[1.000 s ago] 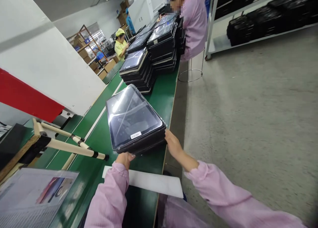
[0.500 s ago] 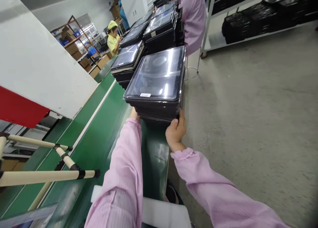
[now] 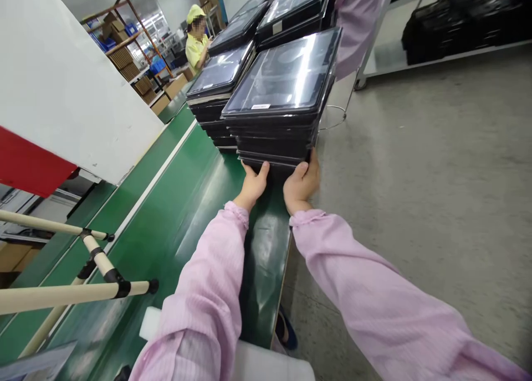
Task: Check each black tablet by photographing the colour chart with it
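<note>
A tall stack of black trays (image 3: pixel 274 134) with a clear, shiny top stands at the right edge of the green table (image 3: pixel 187 204). My left hand (image 3: pixel 252 186) grips the stack's near left bottom corner, thumb up on the front face. Round the near right bottom corner is my right hand (image 3: pixel 302 181), its thumb on the front and fingers along the side. Another stack of black trays (image 3: pixel 218 87) stands just left of this one, and further tray stacks (image 3: pixel 291 10) are behind.
Beige pipe framing (image 3: pixel 75 295) reaches over the table at the left. A white block (image 3: pixel 270 364) lies near me. Beyond the stacks sits a person in pink (image 3: pixel 359 26); a person in yellow (image 3: pixel 196 43) is farther off. A wheeled rack (image 3: pixel 386 54) stands right.
The stack and both hands appear farther forward, beside the left stack. More of its lower trays show, and my left hand's thumb and fingers have come into view. The camera view has shifted.
</note>
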{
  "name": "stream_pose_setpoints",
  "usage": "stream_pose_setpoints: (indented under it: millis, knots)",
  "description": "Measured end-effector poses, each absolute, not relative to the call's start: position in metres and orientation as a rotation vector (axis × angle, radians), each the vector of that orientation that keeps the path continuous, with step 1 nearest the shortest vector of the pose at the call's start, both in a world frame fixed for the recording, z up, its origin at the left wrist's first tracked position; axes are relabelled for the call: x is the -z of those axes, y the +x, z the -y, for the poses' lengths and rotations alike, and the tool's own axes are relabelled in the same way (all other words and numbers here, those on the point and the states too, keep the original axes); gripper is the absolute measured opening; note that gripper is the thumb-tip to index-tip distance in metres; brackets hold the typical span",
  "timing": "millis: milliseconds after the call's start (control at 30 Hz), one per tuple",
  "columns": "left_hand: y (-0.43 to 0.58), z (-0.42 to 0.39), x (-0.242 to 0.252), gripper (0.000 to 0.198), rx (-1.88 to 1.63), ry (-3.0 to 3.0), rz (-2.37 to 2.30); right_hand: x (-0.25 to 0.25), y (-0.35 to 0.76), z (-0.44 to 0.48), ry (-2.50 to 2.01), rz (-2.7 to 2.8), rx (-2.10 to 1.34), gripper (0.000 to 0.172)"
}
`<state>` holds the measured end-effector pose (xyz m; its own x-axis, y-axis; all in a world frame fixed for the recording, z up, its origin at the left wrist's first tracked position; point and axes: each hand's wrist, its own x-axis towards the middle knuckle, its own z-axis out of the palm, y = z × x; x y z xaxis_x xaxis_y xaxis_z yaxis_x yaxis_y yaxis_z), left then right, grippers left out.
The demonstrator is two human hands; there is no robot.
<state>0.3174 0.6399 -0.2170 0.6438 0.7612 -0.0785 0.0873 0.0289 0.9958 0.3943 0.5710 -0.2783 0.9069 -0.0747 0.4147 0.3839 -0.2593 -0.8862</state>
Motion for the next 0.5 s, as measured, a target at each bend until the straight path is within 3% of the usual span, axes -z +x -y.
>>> stream_pose_setpoints:
  millis: [100,233,333,433,500]
  knots:
    - [0.351,-0.654,0.204,0.103,-0.552,1.588,-0.811,0.274,0.426,-0.585,-1.826,0.193,0.453,0.066]
    - [0.351,-0.638,0.195,0.101,-0.492,1.686,-0.817,0.269,0.455,-0.596,-1.823,0.169,0.462,0.064]
    - [0.287,-0.602,0.204,0.088,-0.419,1.754,-0.731,0.267,0.468,-0.599,-1.83,0.182,0.464,0.063]
    - [0.177,-0.56,0.213,0.055,-0.27,1.799,-0.623,0.266,0.477,-0.599,-1.85,0.207,0.428,0.061]
    - [0.099,-0.538,0.21,0.045,-0.06,1.975,-0.465,0.265,0.482,-0.598,-1.861,0.241,0.398,0.061]
